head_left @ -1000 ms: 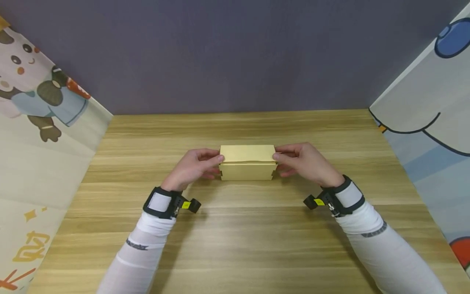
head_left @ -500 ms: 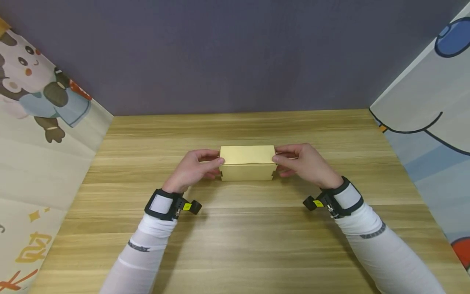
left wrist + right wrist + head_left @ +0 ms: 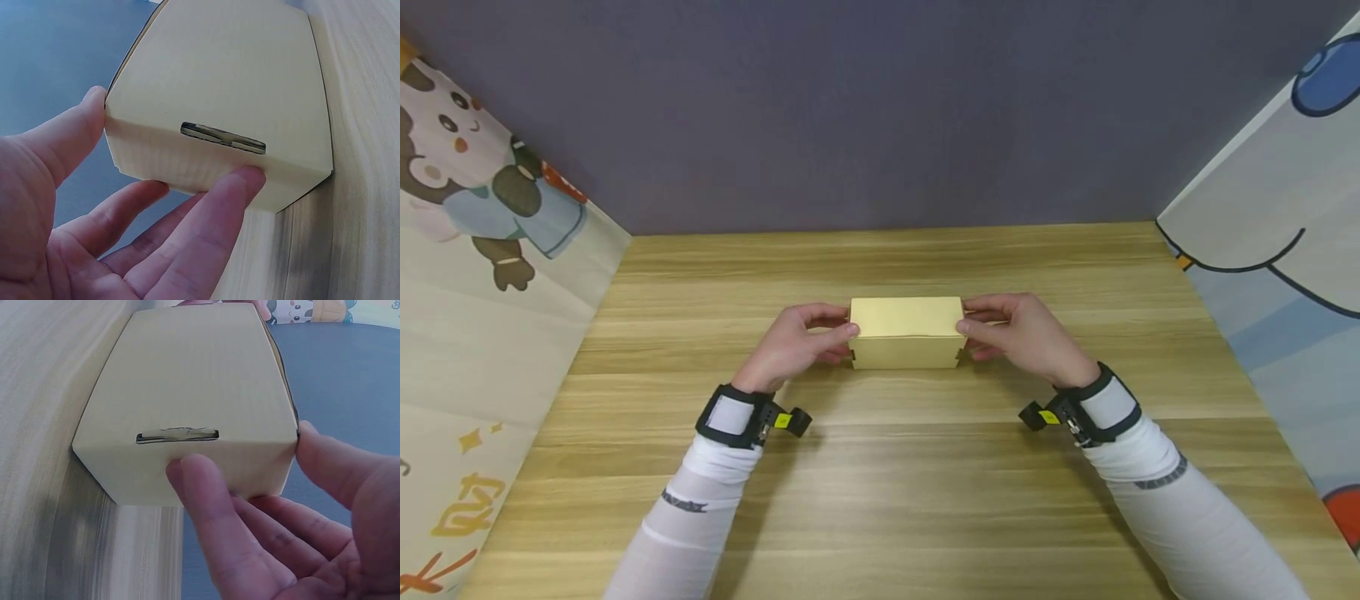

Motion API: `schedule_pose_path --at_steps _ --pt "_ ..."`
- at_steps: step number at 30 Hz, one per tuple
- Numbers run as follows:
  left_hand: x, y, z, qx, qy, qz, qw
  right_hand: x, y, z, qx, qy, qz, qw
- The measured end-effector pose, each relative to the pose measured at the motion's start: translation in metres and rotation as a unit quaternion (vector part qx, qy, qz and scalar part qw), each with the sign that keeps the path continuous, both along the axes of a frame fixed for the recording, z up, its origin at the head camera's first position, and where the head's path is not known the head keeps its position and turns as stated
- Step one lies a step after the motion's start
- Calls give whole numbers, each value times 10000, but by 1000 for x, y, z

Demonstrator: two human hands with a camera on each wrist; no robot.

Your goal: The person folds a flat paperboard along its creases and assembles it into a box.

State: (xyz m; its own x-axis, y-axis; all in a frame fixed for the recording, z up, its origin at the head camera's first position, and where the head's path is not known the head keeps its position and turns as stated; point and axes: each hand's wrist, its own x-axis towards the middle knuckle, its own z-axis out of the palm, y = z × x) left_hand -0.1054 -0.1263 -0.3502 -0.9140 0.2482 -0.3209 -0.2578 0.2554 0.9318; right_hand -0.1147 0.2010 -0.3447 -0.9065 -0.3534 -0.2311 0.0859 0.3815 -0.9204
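Observation:
A small yellowish cardboard box (image 3: 906, 352) sits on the wooden table, its lid (image 3: 906, 317) lying down over the top. My left hand (image 3: 790, 340) holds the left end, thumb at the lid's front corner and fingers against the end wall. Mirroring it, my right hand (image 3: 1026, 335) holds the right end, its thumb at the other front corner. Both wrist views show a slot in the box's front wall (image 3: 219, 75), near the end. In the right wrist view, fingers (image 3: 209, 481) touch the end panel just beside the slot. The inside of the box is hidden.
The wooden table (image 3: 895, 483) extends around the box. Behind it stands a dark grey-blue wall (image 3: 880, 117). Printed panels with cartoon figures flank the table on the left (image 3: 497, 350) and right (image 3: 1285, 333).
The lid's front edge has come down slightly under my thumbs, and its seam with the front wall looks narrower. Both hands have stayed at the box's ends.

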Motion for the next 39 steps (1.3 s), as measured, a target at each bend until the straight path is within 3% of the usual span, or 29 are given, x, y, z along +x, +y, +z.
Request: schedule_pose_path --at_steps 10,18,23,29,34,39 --pt "-2 1 -1 -56 -22 -26 10000 -1 4 -4 -31 48 -1 10000" --pt "-6 -4 -4 -64 -287 -133 9995 -6 4 -8 -164 -308 -6 9994" --pt "-9 -4 2 38 -338 -188 9992 -6 1 -2 -203 -450 -18 9988" --pt "-6 0 11 -33 21 -112 9999 0 -1 4 -67 -186 -128 9997" --pt "-2 3 22 -131 482 157 9986 6 -2 13 31 232 -245 9994" --pt "0 7 23 -218 871 473 9948 12 -7 14 -38 617 -619 9962"
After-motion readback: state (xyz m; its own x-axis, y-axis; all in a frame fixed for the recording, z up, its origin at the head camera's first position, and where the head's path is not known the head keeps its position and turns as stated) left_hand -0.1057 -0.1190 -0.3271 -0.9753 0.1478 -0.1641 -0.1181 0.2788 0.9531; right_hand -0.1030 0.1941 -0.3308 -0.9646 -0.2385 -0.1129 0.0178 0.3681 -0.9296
